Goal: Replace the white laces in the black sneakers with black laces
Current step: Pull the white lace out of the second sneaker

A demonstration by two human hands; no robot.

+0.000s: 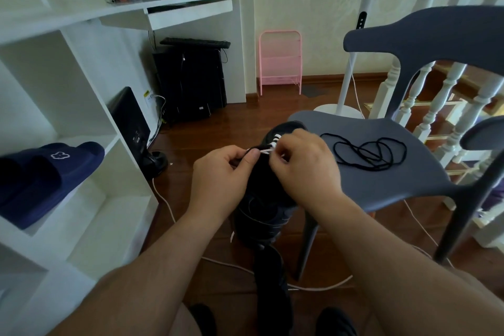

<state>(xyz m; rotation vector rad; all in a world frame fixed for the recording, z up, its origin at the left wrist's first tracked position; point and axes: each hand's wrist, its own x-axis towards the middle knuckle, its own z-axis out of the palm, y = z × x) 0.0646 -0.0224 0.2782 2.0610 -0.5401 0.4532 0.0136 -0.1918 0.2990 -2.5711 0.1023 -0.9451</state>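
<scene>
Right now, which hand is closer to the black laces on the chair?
Right. The right hand works at the sneaker just beside the black laces; the left hand is on the sneaker's far side.

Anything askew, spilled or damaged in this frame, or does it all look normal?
Nothing looks damaged or spilled. The black laces lie in a loose tangle on the grey chair seat, and a white cable trails across the wooden floor under the black sneaker that both hands are unlacing.
</scene>
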